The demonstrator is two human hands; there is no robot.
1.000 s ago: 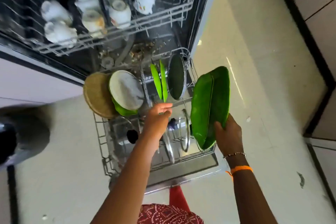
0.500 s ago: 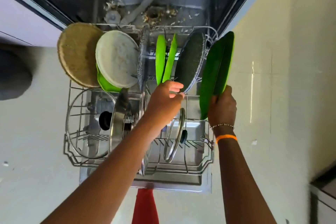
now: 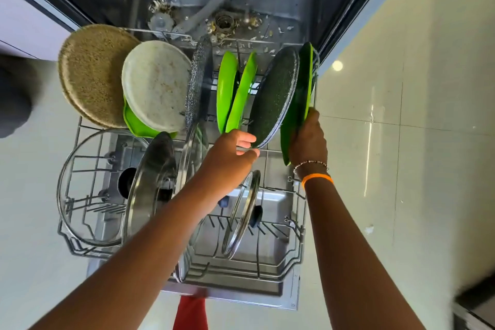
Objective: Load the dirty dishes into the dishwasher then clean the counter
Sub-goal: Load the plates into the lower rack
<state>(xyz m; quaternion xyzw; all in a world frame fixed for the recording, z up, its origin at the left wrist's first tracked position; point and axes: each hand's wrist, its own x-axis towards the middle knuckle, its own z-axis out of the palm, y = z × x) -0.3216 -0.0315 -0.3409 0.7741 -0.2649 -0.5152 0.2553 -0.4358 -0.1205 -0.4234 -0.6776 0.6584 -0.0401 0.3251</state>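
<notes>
Dark green oval plate [image 3: 300,104] now lowered into wire rack [image 3: 297,236]'s right edge, gripped by right hand [image 3: 308,142]; left hand [image 3: 230,158], loosely open, steadying speckled black plate [image 3: 273,96]. Loading nearly finished.

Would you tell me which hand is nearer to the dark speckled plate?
Left. The left hand touches the lower edge of the dark speckled plate; the right hand grips the dark green plate beside it.

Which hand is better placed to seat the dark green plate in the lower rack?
Right. The right hand already grips the dark green plate at the rack's right edge, beside the speckled plate. The left hand only touches that speckled plate's rim.
</notes>
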